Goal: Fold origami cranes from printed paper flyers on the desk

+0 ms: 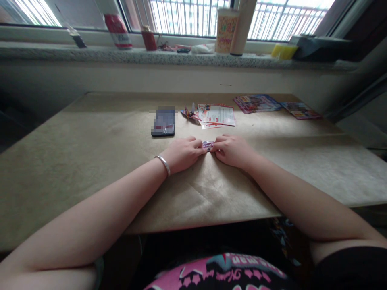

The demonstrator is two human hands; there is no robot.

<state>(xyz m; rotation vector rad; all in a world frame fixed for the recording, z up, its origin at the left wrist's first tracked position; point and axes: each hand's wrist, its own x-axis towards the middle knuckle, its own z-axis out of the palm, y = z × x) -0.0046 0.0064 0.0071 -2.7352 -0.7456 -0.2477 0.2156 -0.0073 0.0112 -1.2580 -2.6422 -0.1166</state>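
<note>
A small folded piece of printed paper (208, 146), purple and white, lies between my two hands on the table. My left hand (185, 153), with a silver bracelet at the wrist, pinches its left end. At the right end, the fingers of my right hand (232, 150) are closed on the same paper. The fingertips cover part of it, so its full shape is hidden. Just beyond my hands are a folded colourful paper piece (191, 114) and a small pile of white printed sheets (218, 114).
A phone (164, 122) lies left of the sheets. Two stacks of colourful printed cards, one larger (257, 103) and one smaller (300, 110), rest at the back right. On the windowsill (181, 58) stand a red can (117, 31), a patterned cup (226, 32) and a yellow block (284, 51).
</note>
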